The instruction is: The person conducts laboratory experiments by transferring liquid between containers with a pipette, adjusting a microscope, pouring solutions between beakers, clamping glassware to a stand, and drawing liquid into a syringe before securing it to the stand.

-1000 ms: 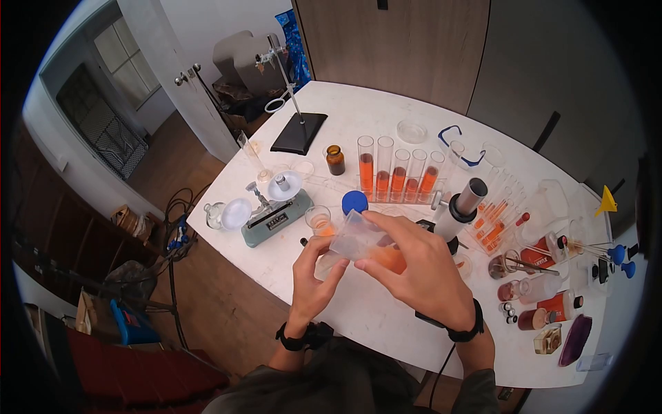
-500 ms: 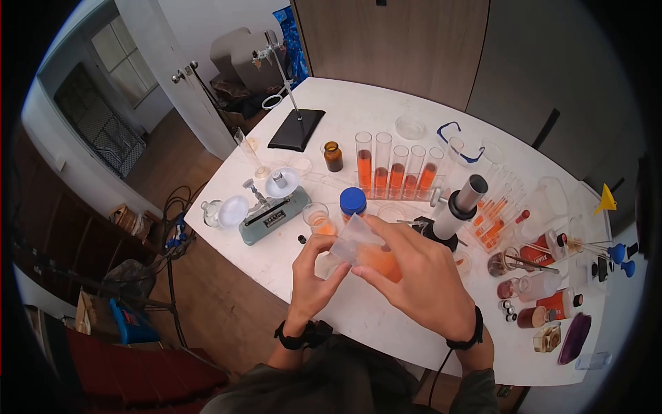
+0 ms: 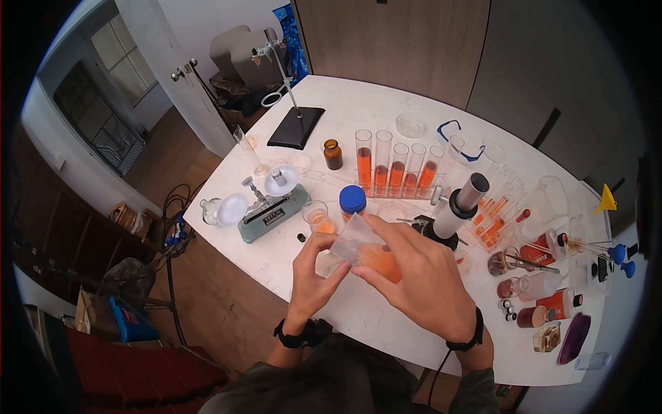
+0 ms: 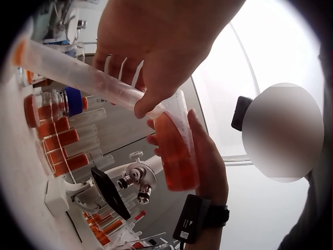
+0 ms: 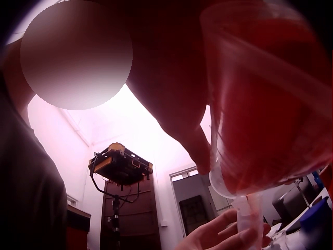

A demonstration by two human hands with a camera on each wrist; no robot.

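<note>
My right hand [image 3: 424, 269] grips a translucent plastic beaker [image 4: 177, 156] of orange-red liquid from its side. The beaker is tilted, and the liquid reaches its lip. Below that lip, my left hand [image 3: 310, 279] holds a narrow translucent plastic cylinder [image 4: 78, 75] near its mouth, thumb and fingers around it. Beaker lip and cylinder mouth meet in the left wrist view. Orange shows at the cylinder's far bottom end. From the head view, the left fingers and the beaker hide most of the cylinder.
Just beyond my hands stand a blue-capped bottle [image 3: 352, 199] and a glass beaker [image 3: 316, 215] with orange liquid. A balance [image 3: 276, 215] is at left, racked test tubes [image 3: 397, 169] behind, a microscope [image 3: 463, 207] by my right hand. Several bottles and jars line the right side.
The beaker has tipped slightly in my right hand, and more orange liquid shows through its wall. Both hands keep their grips and nearly their places.
</note>
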